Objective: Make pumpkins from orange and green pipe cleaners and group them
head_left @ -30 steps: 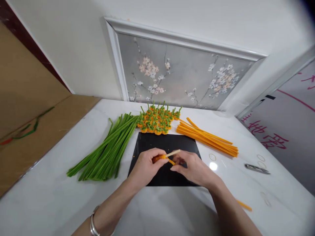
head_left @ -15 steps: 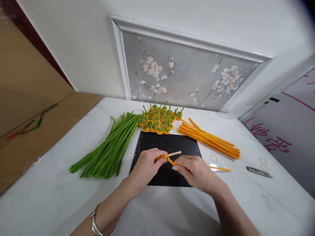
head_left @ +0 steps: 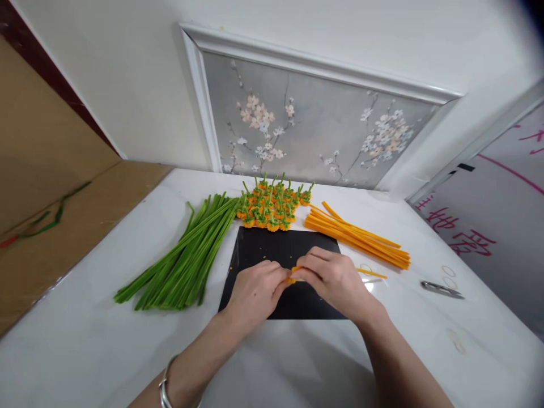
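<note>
My left hand (head_left: pixel 259 290) is closed over the black mat, its fingertips pinching a thin pale stick with orange pipe cleaner wound on it. Most of the stick is hidden by my fingers. Fingertip to fingertip with it, my right hand (head_left: pixel 334 279) grips the orange pipe cleaner (head_left: pixel 373 273), whose loose tail sticks out to the right beyond the hand. Beneath both hands lies the black mat (head_left: pixel 255 249), with a few orange bits on it. Beyond it stands a cluster of small orange pieces with green stems (head_left: pixel 272 207).
Green pipe cleaners (head_left: pixel 182 255) lie bundled at the left, orange pipe cleaners (head_left: pixel 357 235) at the right. Metal snips (head_left: pixel 442 289) and rubber bands (head_left: pixel 449 276) rest on the white table (head_left: pixel 106 351). Cardboard (head_left: pixel 55 226) borders the left side; a framed floral panel (head_left: pixel 314 124) stands behind.
My right hand has moved left and slightly up, meeting my left fingertips. The stick's end, bare before, is now covered by my fingers. The view has shifted slightly.
</note>
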The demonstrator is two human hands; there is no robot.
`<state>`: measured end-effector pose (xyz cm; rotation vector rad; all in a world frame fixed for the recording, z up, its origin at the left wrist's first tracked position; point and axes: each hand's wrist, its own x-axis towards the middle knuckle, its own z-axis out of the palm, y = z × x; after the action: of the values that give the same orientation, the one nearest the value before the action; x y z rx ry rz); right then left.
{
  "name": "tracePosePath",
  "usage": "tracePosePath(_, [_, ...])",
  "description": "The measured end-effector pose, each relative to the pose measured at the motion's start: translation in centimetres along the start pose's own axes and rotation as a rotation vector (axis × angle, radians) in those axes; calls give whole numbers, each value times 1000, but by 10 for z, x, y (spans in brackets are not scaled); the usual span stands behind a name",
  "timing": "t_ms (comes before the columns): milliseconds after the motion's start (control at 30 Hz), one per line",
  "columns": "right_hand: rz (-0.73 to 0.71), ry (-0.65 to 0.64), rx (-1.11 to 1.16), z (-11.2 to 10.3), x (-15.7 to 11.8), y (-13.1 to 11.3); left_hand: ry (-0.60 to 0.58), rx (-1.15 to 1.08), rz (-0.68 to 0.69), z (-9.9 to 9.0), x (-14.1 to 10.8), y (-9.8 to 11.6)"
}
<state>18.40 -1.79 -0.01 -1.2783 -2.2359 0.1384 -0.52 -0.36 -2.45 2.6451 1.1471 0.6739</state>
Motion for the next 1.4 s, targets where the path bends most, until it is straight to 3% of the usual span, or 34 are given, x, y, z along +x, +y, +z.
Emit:
tracePosePath(167, [81, -31, 148, -2, 5, 10, 15, 13, -11, 2, 0, 2])
tracePosePath(333, [168, -79, 318, 4, 7, 25, 21, -163, -64, 3, -1, 3])
tracePosePath(500, [282, -237, 457, 20, 8, 40, 122, -215, -56, 7, -1, 0])
tracePosePath(667, [277, -304, 522, 27, 8, 43, 217, -179, -64, 12, 0, -7])
tracePosePath(800, [278, -307, 507, 30, 6, 40, 225, -207, -84, 11, 1, -12])
tracePosePath(1067, [153, -233, 340, 38, 5, 34, 165, -236, -264, 1, 17, -17])
tracePosePath(1400, [156, -196, 40, 22, 2, 18, 44, -51, -147, 6, 40, -36])
